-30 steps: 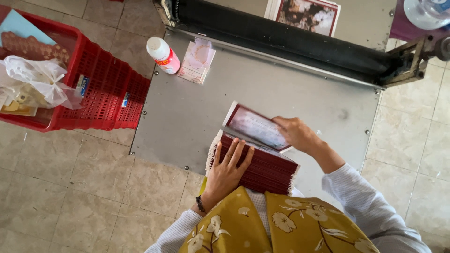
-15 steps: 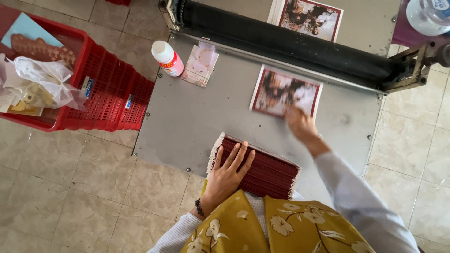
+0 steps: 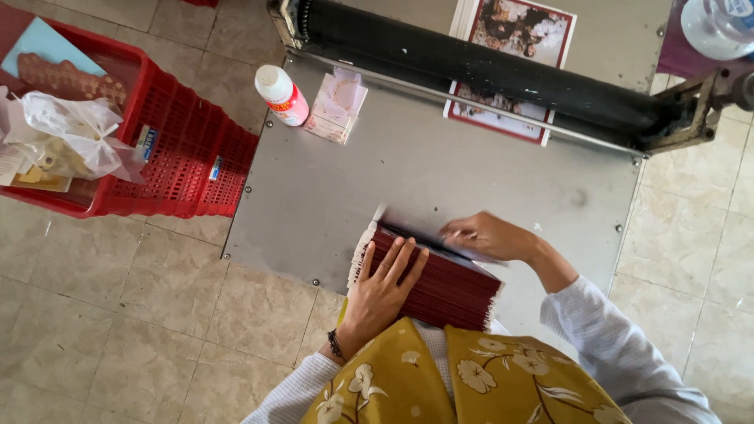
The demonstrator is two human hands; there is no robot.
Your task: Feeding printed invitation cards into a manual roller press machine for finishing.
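Observation:
A thick stack of dark red cards (image 3: 448,286) lies at the near edge of a grey metal table (image 3: 424,169). My left hand (image 3: 383,286) rests flat on the stack's left side, fingers spread. My right hand (image 3: 488,235) is at the stack's far edge, fingers pinched on the top card, which is lifting off blurred. One printed picture card (image 3: 503,122) lies partly under the black roller (image 3: 471,67) at the table's far side, its other end showing beyond the roller.
A white bottle with a red label (image 3: 281,96) and a small clear packet (image 3: 336,106) stand at the table's far left. A red plastic crate (image 3: 133,149) with a plastic bag sits on the tiled floor to the left. A water bottle (image 3: 719,25) is top right.
My right hand pushed a picture card forward under the roller, then came back to the stack and took hold of the top card. My left hand stayed on the stack.

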